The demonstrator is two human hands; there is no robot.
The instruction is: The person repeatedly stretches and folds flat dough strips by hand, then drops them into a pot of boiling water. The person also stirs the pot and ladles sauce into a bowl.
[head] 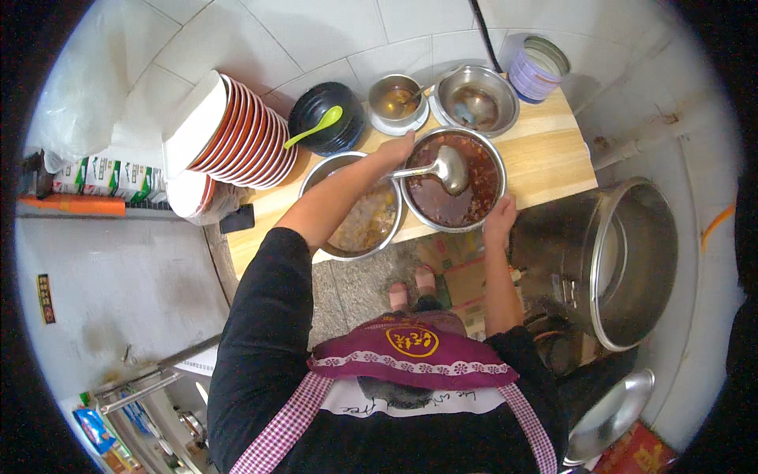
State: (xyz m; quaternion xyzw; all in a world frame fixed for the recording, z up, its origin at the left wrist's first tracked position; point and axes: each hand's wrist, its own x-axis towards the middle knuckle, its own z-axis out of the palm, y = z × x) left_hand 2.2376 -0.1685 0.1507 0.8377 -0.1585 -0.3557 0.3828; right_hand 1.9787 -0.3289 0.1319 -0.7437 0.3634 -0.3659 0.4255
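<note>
My left hand [398, 149] grips the far left rim of a round steel basin [502, 172]. My right hand [501, 220] has hold of the same basin at its near right rim. Dark reddish-brown liquid with pieces in it [444, 208] fills the basin. A metal ladle [453, 170] rests across it, bowl side over the liquid, its handle passing left under my left forearm. Partly covered by that forearm, a second steel basin [398, 222] holds pale and yellowish pieces in liquid.
On the wooden tabletop [548, 151] stand stacked red-and-white dishes [251, 136], black bowls [302, 106] with a green spoon [323, 123], a small steel pot [379, 89], another steel basin [509, 98] and a tin can [533, 80]. A phone [238, 218] lies at left; a large steel drum [601, 284] stands right.
</note>
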